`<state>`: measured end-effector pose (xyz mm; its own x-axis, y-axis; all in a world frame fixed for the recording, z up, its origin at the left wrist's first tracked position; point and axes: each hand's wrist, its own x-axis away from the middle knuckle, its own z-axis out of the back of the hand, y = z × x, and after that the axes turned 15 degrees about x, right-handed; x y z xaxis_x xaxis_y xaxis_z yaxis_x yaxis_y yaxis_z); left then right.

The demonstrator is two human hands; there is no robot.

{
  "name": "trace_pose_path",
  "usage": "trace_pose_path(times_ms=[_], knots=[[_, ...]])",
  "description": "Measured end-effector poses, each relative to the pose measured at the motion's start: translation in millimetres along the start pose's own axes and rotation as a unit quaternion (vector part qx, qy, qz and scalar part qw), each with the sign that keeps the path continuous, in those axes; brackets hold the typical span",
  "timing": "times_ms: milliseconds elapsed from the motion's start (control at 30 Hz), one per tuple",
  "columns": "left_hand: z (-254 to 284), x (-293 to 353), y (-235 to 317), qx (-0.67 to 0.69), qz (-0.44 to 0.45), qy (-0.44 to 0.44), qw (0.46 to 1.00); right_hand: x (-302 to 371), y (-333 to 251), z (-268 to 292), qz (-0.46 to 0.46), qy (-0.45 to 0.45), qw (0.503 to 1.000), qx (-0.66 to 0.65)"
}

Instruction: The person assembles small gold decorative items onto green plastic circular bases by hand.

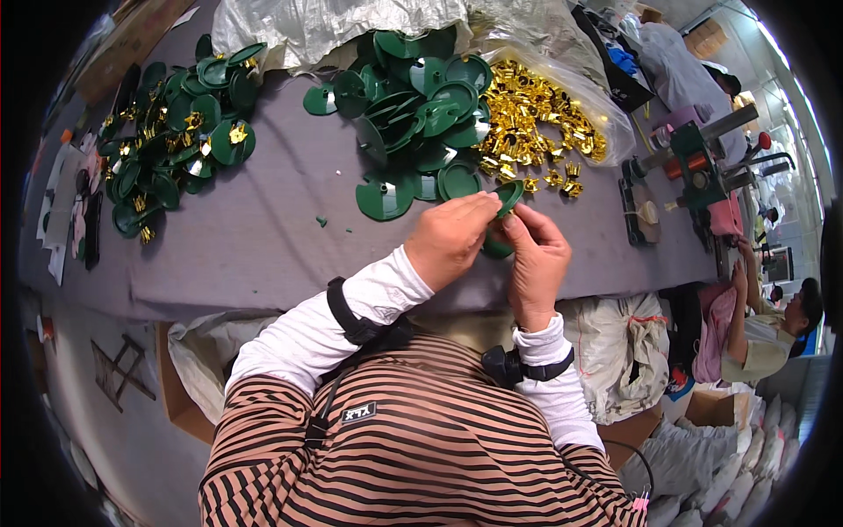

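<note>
My left hand (452, 235) pinches the edge of a round green plastic disc (507, 197), which is tilted on its side. My right hand (537, 259) is closed at the same disc, thumb and fingers pressed at its underside. A trace of gold shows between those fingertips, too small to make out fully. Just past my hands lies a heap of green discs (386, 198), some with a short stem. Right of that heap is a spread of shiny gold clips (527, 110) with prongs. Another green disc (498, 249) lies partly hidden under my hands.
At the left is a pile of green discs with gold clips on them (233, 142). A green hand press (694, 167) stands at the table's right end. White sacking (334, 31) lines the far edge. Small green scraps (321, 221) dot the grey table (237, 255). A person (764, 329) sits at right.
</note>
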<state>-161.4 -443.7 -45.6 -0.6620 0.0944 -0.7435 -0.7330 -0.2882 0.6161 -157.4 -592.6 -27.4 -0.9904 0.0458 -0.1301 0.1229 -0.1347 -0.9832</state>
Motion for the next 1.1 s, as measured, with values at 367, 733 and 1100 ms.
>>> trace_pose_path(times_ms=[367, 733, 1100], knots=[[198, -63, -27, -0.279, 0.117, 0.204, 0.931, -82, 13, 44, 0.269, 0.039, 0.852, 0.448], [-7, -20, -7, -0.083, 0.080, -0.205, 0.972, -42, 25, 53, 0.031, -0.061, 0.969, 0.236], [-8, -22, -4, 0.053, 0.348, -0.129, 0.927, 3, 39, 48, 0.046, -0.042, 0.995, 0.080]])
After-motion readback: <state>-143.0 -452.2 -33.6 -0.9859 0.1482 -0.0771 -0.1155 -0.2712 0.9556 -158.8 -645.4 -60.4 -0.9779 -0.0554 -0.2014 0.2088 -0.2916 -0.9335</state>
